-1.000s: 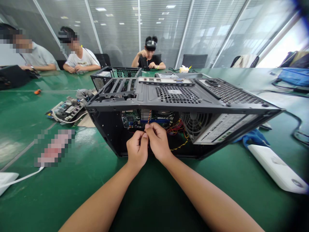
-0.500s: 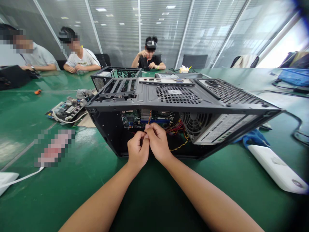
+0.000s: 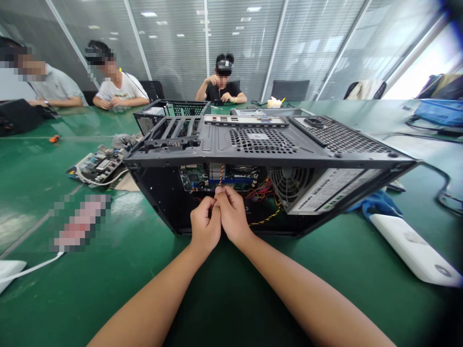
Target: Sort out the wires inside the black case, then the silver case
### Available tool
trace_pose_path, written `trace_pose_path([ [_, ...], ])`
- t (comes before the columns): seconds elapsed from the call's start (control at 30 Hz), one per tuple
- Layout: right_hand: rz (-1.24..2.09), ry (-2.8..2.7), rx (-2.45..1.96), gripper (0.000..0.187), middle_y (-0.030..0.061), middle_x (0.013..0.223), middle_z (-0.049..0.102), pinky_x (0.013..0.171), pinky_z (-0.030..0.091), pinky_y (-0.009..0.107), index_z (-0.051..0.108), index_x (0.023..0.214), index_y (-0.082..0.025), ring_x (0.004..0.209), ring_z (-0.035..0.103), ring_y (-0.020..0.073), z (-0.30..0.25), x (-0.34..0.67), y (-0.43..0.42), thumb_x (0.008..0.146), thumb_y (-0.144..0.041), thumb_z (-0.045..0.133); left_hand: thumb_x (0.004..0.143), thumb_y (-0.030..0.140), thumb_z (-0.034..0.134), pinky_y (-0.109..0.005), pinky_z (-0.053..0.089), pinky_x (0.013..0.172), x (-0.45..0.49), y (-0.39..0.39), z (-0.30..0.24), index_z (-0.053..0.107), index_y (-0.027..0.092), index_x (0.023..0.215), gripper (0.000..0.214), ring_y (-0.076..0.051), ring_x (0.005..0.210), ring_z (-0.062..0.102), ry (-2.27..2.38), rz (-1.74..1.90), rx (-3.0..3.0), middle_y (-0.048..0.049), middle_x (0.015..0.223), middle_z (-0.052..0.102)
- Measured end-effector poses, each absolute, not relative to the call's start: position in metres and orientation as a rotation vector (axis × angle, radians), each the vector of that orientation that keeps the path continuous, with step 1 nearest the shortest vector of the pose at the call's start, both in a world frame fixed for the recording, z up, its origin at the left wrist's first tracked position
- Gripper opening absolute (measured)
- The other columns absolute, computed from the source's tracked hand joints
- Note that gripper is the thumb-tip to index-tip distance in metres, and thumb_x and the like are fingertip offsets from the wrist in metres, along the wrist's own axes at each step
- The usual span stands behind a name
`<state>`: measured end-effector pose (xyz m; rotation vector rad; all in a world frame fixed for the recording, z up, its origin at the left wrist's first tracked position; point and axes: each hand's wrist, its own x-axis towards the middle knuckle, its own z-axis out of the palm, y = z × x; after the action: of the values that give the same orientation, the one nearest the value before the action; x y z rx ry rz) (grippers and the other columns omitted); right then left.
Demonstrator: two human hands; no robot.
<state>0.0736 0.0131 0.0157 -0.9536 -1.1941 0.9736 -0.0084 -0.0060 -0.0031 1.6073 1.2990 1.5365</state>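
Note:
A black computer case (image 3: 217,153) lies in front of me with its open side towards me. Inside it a twisted orange-and-black cable (image 3: 222,174) runs down from the motherboard (image 3: 193,179) to my fingertips. My right hand (image 3: 236,217) is closed in a pinch around the cable's lower end. Pressed against it, my left hand (image 3: 204,226) is also closed at the same spot; the cable's tip is hidden by the fingers. To the right sits the power supply (image 3: 318,195) with its fan grille, and loose red and yellow wires (image 3: 261,190) hang beside it.
Left of the case lies a loose circuit board (image 3: 99,164) with cables. A blurred-out phone-like object (image 3: 82,221) has a white cord. On the right are a white power bank-like block (image 3: 412,248) and blue cloth (image 3: 383,205). A second case (image 3: 173,107) stands behind; three people sit across the table.
My head view has shifted slightly, so everything sits a little further left. Both hands keep their pinch at the cable, with hardly any movement.

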Motion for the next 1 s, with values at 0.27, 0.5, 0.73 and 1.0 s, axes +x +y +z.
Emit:
trace_pose_path([
  [0.27,0.973,-1.198,-0.959,0.034,-0.0053,0.061,0.037,0.058,0.032,0.028,0.038,0.062,-0.023,0.059,0.035,0.0118,0.0176,0.0738,0.0138,0.089,-0.037,0.051,0.092,0.028,0.050,-0.023,0.035,0.055,-0.0080,-0.0062,-0.0021,0.049,0.019,0.067,0.027,-0.010,0.055,0.043,1.306,1.530,1.599,0.0041,0.059,0.049],
  [0.5,0.965,-1.207,-0.967,0.035,-0.0052,0.059,0.036,0.056,0.032,0.028,0.037,0.061,-0.022,0.058,0.035,0.0119,0.0171,0.0743,0.0133,0.089,-0.037,0.051,0.092,0.029,0.049,-0.023,0.035,0.055,-0.0085,-0.0072,-0.0023,0.049,0.019,0.067,0.026,-0.010,0.055,0.044,1.300,1.517,1.595,0.0041,0.058,0.049],
  [0.73,0.979,-1.195,-0.966,0.034,-0.0053,0.060,0.037,0.057,0.032,0.028,0.039,0.061,-0.022,0.059,0.035,0.0118,0.0169,0.0743,0.0140,0.089,-0.037,0.052,0.093,0.030,0.049,-0.023,0.036,0.056,-0.0082,-0.0059,-0.0041,0.050,0.019,0.068,0.027,-0.010,0.056,0.044,1.292,1.510,1.583,0.0040,0.060,0.049],
  [1.0,0.965,-1.198,-0.976,0.035,-0.0051,0.060,0.037,0.056,0.032,0.028,0.037,0.061,-0.023,0.059,0.035,0.0121,0.0169,0.0744,0.0143,0.089,-0.038,0.052,0.093,0.030,0.049,-0.023,0.036,0.056,-0.0078,-0.0060,-0.0033,0.049,0.019,0.069,0.026,-0.010,0.056,0.044,1.294,1.509,1.585,0.0040,0.060,0.049],
])
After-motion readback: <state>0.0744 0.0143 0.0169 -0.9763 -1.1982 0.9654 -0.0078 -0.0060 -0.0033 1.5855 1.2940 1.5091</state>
